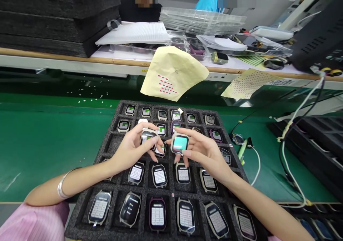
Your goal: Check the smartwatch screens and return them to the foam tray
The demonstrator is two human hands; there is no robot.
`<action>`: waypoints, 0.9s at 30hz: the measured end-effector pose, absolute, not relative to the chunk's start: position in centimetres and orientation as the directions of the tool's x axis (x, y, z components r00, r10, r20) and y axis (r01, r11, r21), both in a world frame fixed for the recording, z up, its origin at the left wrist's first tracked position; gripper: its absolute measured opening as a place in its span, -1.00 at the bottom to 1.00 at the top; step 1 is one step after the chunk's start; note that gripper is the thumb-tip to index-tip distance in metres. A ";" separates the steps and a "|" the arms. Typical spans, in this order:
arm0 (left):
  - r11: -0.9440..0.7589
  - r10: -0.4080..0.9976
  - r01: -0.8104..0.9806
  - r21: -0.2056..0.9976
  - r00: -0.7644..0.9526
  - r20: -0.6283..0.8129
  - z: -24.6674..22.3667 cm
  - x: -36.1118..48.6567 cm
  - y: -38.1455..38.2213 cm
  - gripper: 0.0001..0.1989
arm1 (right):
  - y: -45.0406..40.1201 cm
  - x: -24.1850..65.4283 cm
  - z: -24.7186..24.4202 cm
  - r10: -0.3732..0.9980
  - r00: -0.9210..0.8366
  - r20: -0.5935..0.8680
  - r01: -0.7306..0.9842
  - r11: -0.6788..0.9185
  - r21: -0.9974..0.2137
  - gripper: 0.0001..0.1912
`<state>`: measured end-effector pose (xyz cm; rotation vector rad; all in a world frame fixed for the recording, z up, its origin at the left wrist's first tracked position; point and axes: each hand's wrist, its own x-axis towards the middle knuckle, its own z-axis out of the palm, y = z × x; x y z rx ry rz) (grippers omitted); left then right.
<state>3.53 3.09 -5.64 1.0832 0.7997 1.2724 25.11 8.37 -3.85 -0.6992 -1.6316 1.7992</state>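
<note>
Over a black foam tray point(115, 144), the left hand point(132, 142) and right hand point(205, 151) each pinch a rectangular pale-framed smartwatch point(180, 143), likely light, best rim-held.

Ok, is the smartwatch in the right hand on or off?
On: the smartwatch in the right hand shows a lit turquoise screen.

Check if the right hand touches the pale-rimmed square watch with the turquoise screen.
Touching: head view shows the right hand gripping the watch, thumb on its rim.

An electronics workshop — foam tray point(114, 142) of smartwatches point(157, 214), green workbench point(48, 144).
</note>
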 end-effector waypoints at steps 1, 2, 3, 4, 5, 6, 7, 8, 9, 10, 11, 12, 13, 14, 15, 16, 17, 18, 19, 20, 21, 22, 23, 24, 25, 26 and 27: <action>-0.041 0.982 -0.346 0.937 0.161 0.102 -5.6 3.6 3.1 -0.73 | 8.3 25.1 -3.8 0.737 -0.676 0.015 -0.080 -0.053 -0.995 -0.51; -0.045 0.981 -0.357 0.933 0.163 0.109 -5.7 3.6 3.0 -0.68 | 8.2 25.0 -3.7 0.742 -0.670 0.015 -0.071 -0.044 -0.996 -0.48; -0.050 0.979 -0.366 0.929 0.166 0.118 -5.7 3.6 3.0 -0.63 | 8.2 25.0 -3.6 0.749 -0.662 0.015 -0.061 -0.034 -0.998 -0.47; -0.054 0.977 -0.371 0.927 0.170 0.125 -5.7 3.6 3.0 -0.58 | 8.1 24.9 -3.6 0.757 -0.653 0.018 -0.053 -0.022 -0.998 -0.47; -0.056 0.976 -0.370 0.927 0.175 0.129 -5.8 3.7 3.0 -0.55 | 8.1 24.9 -3.6 0.765 -0.644 0.020 -0.045 -0.012 -0.999 -0.48; -0.053 0.975 -0.366 0.929 0.181 0.127 -5.9 3.7 3.0 -0.55 | 8.1 24.8 -3.7 0.770 -0.638 0.019 -0.038 -0.007 -0.999 -0.48; -0.047 0.974 -0.360 0.932 0.189 0.122 -6.0 3.7 3.0 -0.56 | 8.1 24.8 -3.7 0.771 -0.637 0.020 -0.036 -0.004 -0.999 -0.48; -0.041 0.973 -0.357 0.933 0.199 0.119 -6.0 3.8 3.0 -0.58 | 8.1 24.8 -3.8 0.767 -0.641 0.019 -0.033 -0.003 -0.999 -0.47; -0.040 0.970 -0.358 0.933 0.210 0.122 -6.0 3.8 3.0 -0.59 | 8.1 24.8 -3.8 0.762 -0.647 0.020 -0.031 0.000 -1.000 -0.45; -0.040 0.967 -0.359 0.933 0.223 0.127 -6.1 3.7 2.9 -0.57 | 8.1 24.7 -3.9 0.758 -0.653 0.020 -0.026 0.004 -1.000 -0.41; -0.042 0.963 -0.358 0.933 0.233 0.133 -6.1 3.7 2.8 -0.53 | 8.1 24.6 -3.9 0.753 -0.658 0.019 -0.020 0.008 -1.000 -0.38; -0.044 0.961 -0.351 0.935 0.241 0.136 -6.1 3.5 2.7 -0.47 | 8.2 24.5 -4.1 0.750 -0.662 0.019 -0.014 0.014 -1.000 -0.36; -0.047 0.961 -0.342 0.939 0.242 0.136 -6.1 3.3 2.5 -0.41 | 8.2 24.4 -4.2 0.748 -0.664 0.020 -0.003 0.024 -1.000 -0.35; -0.045 0.962 -0.330 0.943 0.240 0.130 -6.1 2.9 2.3 -0.36 | 8.3 24.2 -4.4 0.745 -0.667 0.023 0.018 0.046 -0.999 -0.37; -0.039 0.964 -0.316 0.948 0.236 0.119 -6.1 2.5 2.0 -0.34 | 8.5 24.0 -4.7 0.740 -0.672 0.032 0.048 0.087 -0.995 -0.39; -0.034 0.967 -0.298 0.954 0.231 0.107 -6.2 1.8 1.7 -0.33 | 8.7 23.7 -4.9 0.730 -0.682 0.046 0.093 0.149 -0.984 -0.41; -0.035 0.970 -0.268 0.963 0.223 0.098 -6.3 1.1 1.4 -0.34 | 8.9 23.3 -5.2 0.717 -0.693 0.071 0.146 0.236 -0.961 -0.43; -0.045 0.973 -0.213 0.976 0.212 0.091 -6.4 0.2 1.1 -0.36 | 9.2 22.8 -5.5 0.696 -0.710 0.103 0.202 0.341 -0.918 -0.44; -0.067 0.977 -0.120 0.990 0.193 0.090 -6.6 -0.8 0.9 -0.39 | 9.5 22.1 -5.9 0.662 -0.736 0.142 0.243 0.455 -0.857 -0.46; -0.103 0.982 0.007 0.995 0.161 0.100 -6.7 -1.9 0.6 -0.43 | 9.8 21.4 -6.2 0.612 -0.770 0.181 0.261 0.561 -0.786 -0.47; -0.143 0.984 0.157 0.977 0.125 0.124 -6.9 -3.0 0.4 -0.47 | 10.1 20.5 -6.5 0.553 -0.805 0.217 0.254 0.650 -0.716 -0.48; -0.178 0.983 0.307 0.935 0.096 0.156 -7.1 -4.0 0.3 -0.51 | 10.4 19.6 -6.8 0.492 -0.835 0.245 0.233 0.721 -0.653 -0.50; -0.203 0.979 0.435 0.877 0.081 0.187 -7.3 -5.0 0.2 -0.53 | 10.6 18.6 -7.1 0.437 -0.859 0.265 0.208 0.772 -0.600 -0.50; -0.221 0.974 0.526 0.821 0.080 0.211 -7.6 -5.8 0.2 -0.54 | 10.7 17.6 -7.4 0.394 -0.877 0.274 0.190 0.809 -0.556 -0.50; -0.233 0.971 0.578 0.782 0.087 0.225 -7.9 -6.4 0.3 -0.54 | 10.8 16.7 -7.7 0.367 -0.889 0.273 0.187 0.836 -0.516 -0.50; -0.240 0.969 0.595 0.767 0.094 0.229 -8.2 -6.9 0.4 -0.55 | 10.9 15.9 -7.9 0.353 -0.897 0.265 0.197 0.857 -0.475 -0.51; -0.241 0.969 0.584 0.776 0.093 0.230 -8.6 -7.2 0.5 -0.55 | 10.9 15.2 -8.0 0.344 -0.904 0.253 0.212 0.876 -0.434 -0.52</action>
